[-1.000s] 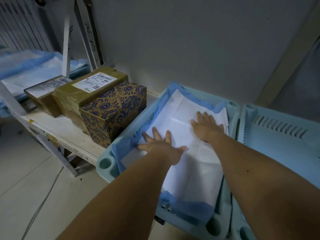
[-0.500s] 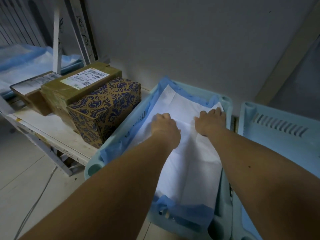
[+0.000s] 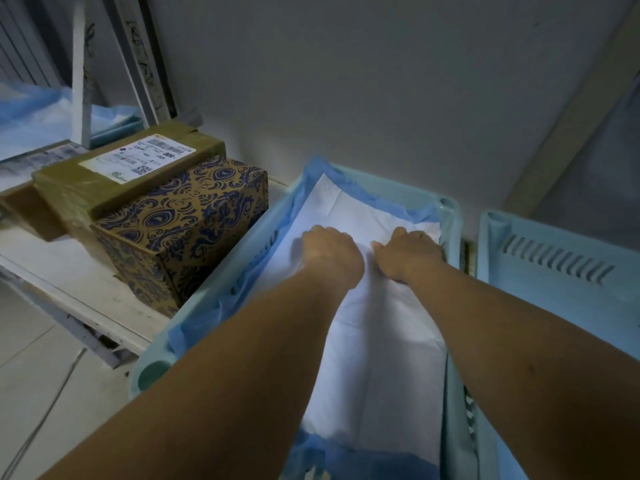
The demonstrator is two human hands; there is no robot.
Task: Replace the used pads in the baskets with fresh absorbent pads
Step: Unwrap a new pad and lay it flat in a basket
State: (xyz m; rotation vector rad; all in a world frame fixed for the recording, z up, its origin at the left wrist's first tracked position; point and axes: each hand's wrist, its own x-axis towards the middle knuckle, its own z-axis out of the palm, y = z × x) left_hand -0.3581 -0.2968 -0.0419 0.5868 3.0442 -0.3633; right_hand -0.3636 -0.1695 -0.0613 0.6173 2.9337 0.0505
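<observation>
Fingers of both hands curl under, out of sight; whether they pinch the pad (image 3: 363, 341) or only press it cannot be told. Left hand (image 3: 330, 252) and right hand (image 3: 407, 251) rest side by side on its far end, frame centre. The pad lies in the basket (image 3: 450, 216), blue edges riding up the walls. Advice: work outward to the corners, flattening creases, tucking edges below the rim.

One head-worn view looks forward and down, close over the basket (image 3: 450, 216)
</observation>
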